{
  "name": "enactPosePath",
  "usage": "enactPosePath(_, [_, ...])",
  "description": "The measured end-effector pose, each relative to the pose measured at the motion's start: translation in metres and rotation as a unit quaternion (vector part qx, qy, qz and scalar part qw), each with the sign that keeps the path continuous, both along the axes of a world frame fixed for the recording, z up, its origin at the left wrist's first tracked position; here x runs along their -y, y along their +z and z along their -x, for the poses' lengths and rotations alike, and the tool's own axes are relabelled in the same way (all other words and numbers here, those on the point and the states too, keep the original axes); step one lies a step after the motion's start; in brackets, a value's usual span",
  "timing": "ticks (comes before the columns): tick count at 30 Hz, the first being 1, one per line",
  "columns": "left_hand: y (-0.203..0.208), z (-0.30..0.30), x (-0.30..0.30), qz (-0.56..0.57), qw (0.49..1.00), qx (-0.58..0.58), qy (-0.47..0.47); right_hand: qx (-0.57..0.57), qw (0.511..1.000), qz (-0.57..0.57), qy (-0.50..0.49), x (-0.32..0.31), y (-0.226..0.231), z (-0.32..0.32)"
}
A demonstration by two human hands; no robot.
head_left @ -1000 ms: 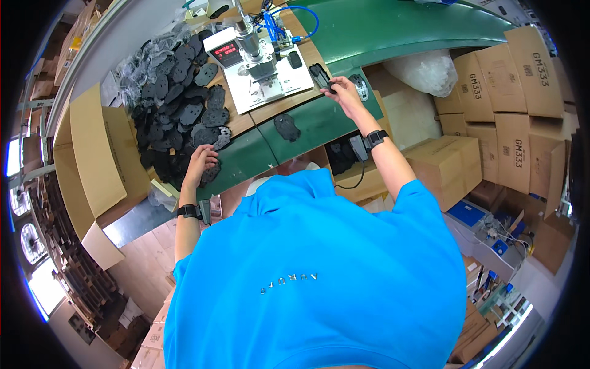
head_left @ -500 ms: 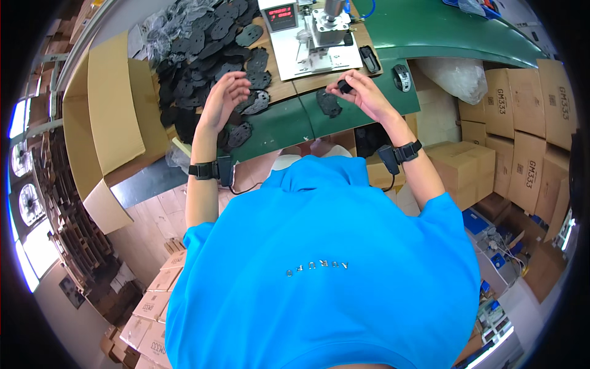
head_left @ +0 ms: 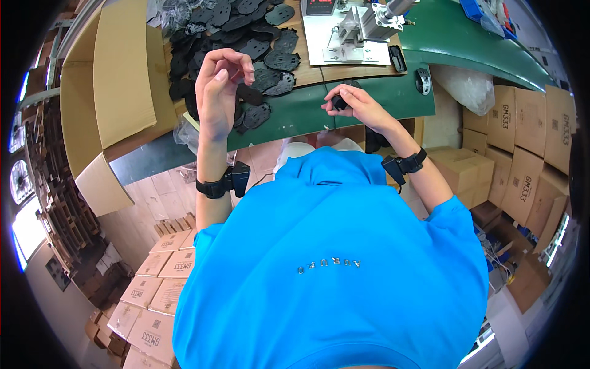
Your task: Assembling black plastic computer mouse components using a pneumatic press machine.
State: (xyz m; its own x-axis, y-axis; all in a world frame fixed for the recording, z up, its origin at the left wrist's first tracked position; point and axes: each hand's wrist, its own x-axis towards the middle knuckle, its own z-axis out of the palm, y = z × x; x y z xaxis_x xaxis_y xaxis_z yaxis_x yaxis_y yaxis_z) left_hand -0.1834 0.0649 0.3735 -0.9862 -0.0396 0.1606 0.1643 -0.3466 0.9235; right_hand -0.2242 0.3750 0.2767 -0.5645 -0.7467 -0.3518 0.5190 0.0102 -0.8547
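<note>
My left hand [head_left: 222, 92] is raised in front of a pile of flat black plastic plates [head_left: 253, 48], rounded and shaped like mouse base shells. Its fingers are curled but apart from the thumb, and nothing shows between them. Over the front of the green table [head_left: 295, 114], my right hand [head_left: 361, 107] pinches a small black plastic piece [head_left: 340, 103], partly covered by the fingers. Just behind that hand, the edge of a dark plate [head_left: 350, 83] shows; the rest is hidden.
Behind the hands stands a white-based press machine [head_left: 350, 55] with a metal cylinder and display. A black tray [head_left: 397, 58] and a computer mouse [head_left: 423, 81] lie to its right. An open carton [head_left: 123, 74] stands left; stacked cartons [head_left: 519, 141] stand right.
My view has shifted, so the table sits further right. My left hand has come nearer, its fingers more curled. My right hand has moved nearer the table's front edge, keeping the small black piece.
</note>
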Motion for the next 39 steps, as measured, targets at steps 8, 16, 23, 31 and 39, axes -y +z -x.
enactPosePath(8, [-0.001, -0.004, 0.012, -0.211, 0.977, -0.022, -0.03, -0.125, 0.99, -0.071, 0.015, 0.006, 0.009, 0.003])
enactPosePath(16, [-0.017, 0.008, 0.016, -0.376, 0.923, 0.039, -0.066, -0.094, 0.991, -0.08, -0.05, 0.011, 0.02, -0.005])
enactPosePath(23, [-0.05, 0.011, 0.017, -0.184, 0.979, 0.088, -0.017, -0.121, 0.96, -0.22, -0.123, -0.04, -0.028, 0.006])
enactPosePath(31, [-0.086, -0.01, 0.012, -0.101, 0.976, 0.195, 0.016, -0.19, 0.814, -0.42, -0.353, -0.143, -0.111, 0.089])
enactPosePath(39, [-0.086, -0.045, 0.028, -0.026, 0.968, 0.247, 0.027, -0.301, 0.683, -0.58, -0.326, -0.174, -0.155, 0.146])
